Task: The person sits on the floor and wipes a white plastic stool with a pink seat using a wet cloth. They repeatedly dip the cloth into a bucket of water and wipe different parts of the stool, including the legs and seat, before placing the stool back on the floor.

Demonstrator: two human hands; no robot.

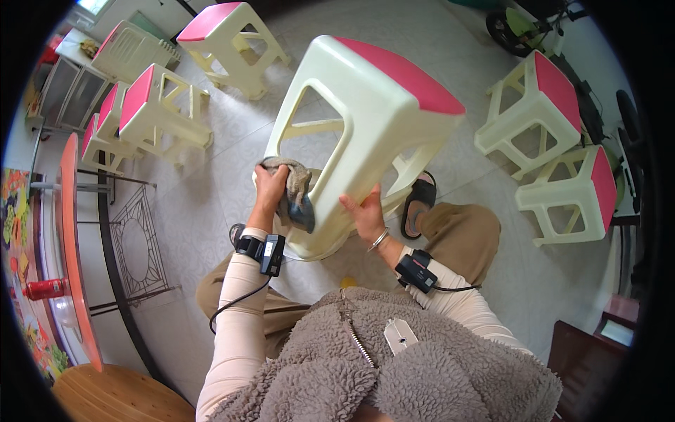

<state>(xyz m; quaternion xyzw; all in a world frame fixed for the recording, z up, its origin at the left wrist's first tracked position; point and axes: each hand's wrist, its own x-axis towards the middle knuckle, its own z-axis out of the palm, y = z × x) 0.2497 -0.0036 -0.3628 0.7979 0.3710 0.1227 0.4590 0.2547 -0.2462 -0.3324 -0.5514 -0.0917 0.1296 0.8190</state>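
A cream plastic stool [364, 100] with a pink seat top is tilted in front of me, its seat pointing away and to the right. My left hand [271, 190] grips a grey-brown cloth [298, 195] against the lower part of a stool leg. Part of the cloth hangs down, with a dark bluish patch at its end. My right hand [367, 213] holds the stool's lower right side, the thumb on its outer face and the other fingers partly hidden behind the plastic.
Similar stools stand at the left [163, 116], far back [232, 47] and right [532, 116]. An orange-edged table [71, 237] bearing a red can is close on my left, above a wooden round top [116, 395]. A small bike [519, 31] is at the back right.
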